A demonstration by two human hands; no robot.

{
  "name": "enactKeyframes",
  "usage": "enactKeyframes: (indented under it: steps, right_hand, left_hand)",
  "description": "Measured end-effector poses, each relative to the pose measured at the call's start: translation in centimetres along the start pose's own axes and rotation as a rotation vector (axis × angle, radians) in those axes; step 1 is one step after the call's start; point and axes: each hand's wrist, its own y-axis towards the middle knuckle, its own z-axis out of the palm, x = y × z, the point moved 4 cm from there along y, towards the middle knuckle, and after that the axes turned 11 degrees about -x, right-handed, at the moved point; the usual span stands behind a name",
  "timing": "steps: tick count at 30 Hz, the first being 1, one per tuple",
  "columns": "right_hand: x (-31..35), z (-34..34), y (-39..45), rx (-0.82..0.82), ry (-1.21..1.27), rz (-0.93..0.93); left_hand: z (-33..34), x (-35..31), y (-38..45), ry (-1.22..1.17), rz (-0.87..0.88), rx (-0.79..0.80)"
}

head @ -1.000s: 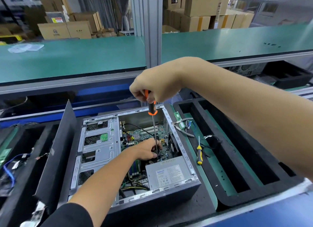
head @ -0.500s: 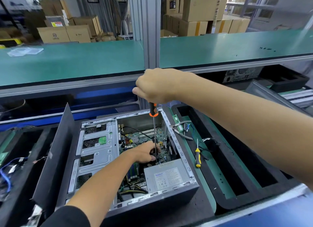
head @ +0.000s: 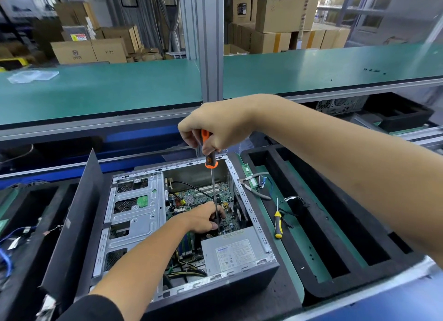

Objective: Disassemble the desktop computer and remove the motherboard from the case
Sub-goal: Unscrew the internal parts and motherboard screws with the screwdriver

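Since the earlier frame, both hands have barely moved; the screwdriver (head: 211,161) remains upright inside the open case (head: 249,209), which lies on its side on the counter. Right hand (head: 217,127) grasps the orange handle from above. Left hand (head: 203,218) curls around the shaft low down, steadying the tip near the motherboard (head: 199,197), still seated in the case. This looks like loosening a board screw; next comes turning it free and lifting it out.

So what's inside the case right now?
In the case: motherboard, power supply, drive cage, cables. The left hand covers the board where the long screwdriver lands; its tip is hidden.
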Motion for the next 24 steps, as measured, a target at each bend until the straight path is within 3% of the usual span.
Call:
enactKeyframes:
  steps: [9, 12, 15, 19, 24]
  right_hand:
    - [-0.2, 0.6, -0.2, -0.184, 0.107, 0.091]
    - [-0.3, 0.3, -0.1, -0.234, -0.193, 0.119]
    - [-0.7, 0.5, 0.5, -0.174, -0.355, 0.186]
    - [-0.6, 0.3, 0.4, -0.059, -0.197, 0.171]
    - [-1.3, -0.1, 0.0, 0.087, -0.266, 0.142]
  left_hand:
    - [0.1, 0.2, 0.1, -0.014, -0.01, 0.007]
    - [0.1, 0.2, 0.3, -0.017, -0.006, 0.003]
    - [0.2, 0.3, 0.2, -0.029, -0.003, 0.01]
    - [0.1, 0.3, 0.1, -0.02, 0.007, 0.013]
    - [0.2, 0.4, 0.3, -0.041, -0.004, 0.018]
